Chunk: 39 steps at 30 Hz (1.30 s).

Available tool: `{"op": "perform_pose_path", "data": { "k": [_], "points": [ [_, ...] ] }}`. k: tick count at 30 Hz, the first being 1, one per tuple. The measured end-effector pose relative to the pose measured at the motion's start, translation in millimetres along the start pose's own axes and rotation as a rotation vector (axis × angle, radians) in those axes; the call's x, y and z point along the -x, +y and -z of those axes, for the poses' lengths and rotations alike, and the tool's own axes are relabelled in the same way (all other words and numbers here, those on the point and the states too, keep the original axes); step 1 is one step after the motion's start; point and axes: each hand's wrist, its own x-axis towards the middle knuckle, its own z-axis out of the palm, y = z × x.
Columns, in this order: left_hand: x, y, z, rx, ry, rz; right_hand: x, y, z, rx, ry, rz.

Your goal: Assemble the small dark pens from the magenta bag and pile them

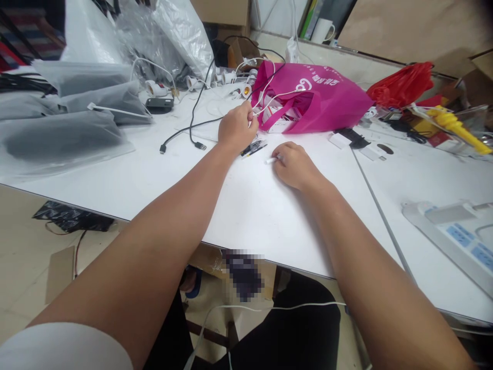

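My left hand (238, 126) is closed in a fist at the front of a pink bag (335, 100), with a white cable (269, 103) running out of its grip toward the bag. To the right, my right hand (295, 164) rests low over the table, fingers curled around a small white stick-like piece (271, 160) whose kind I cannot make out. Between the hands lie several thin dark pen-like tools (254, 148). A black USB cable (192, 128) trails on the table left of my left hand. White packages show inside the bag's mouth.
Grey plastic-wrapped packages (57, 128) lie at the left. Lamp sockets (229, 77) and clear bags (185, 36) stand behind. A red plastic bag (400, 85), a yellow tool-like object (458, 128) and a white power strip (458, 231) are on the right.
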Motion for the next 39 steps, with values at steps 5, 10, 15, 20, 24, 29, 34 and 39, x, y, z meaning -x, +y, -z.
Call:
{"op": "perform_pose_path", "data": {
  "k": [5, 10, 15, 20, 24, 29, 34, 39],
  "points": [
    [-0.3, -0.1, 0.3, -0.051, -0.02, -0.024, 0.2, 1.2, -2.2, 0.007, 0.017, -0.063],
    [1.8, 2.7, -1.1, -0.075, -0.039, -0.051, -0.3, 3.5, -5.7, -0.033, 0.063, -0.087],
    [4.4, 8.7, -3.2, -0.07, -0.042, -0.074, -5.0, 5.0, -10.6, -0.029, 0.216, -0.113],
    [3.9, 11.4, -2.3, -0.06, -0.053, -0.084, -9.5, 7.0, -8.4, -0.047, 0.19, -0.16],
    [8.0, 15.2, -1.1, -0.04, -0.141, -0.174, -10.6, 10.2, -7.7, -0.06, 0.18, -0.14],
    [15.5, 21.2, -2.5, -0.141, -0.229, -0.239, -11.0, 13.5, -9.7, -0.053, 0.205, -0.182],
    [16.2, 23.3, -5.3, -0.174, -0.247, -0.23, -12.7, 2.9, -7.5, -0.091, 0.244, -0.286],
    [15.0, 29.7, -6.2, -0.185, -0.3, -0.194, -14.7, -10.1, -7.2, -0.15, 0.23, -0.352]
  ]
}}
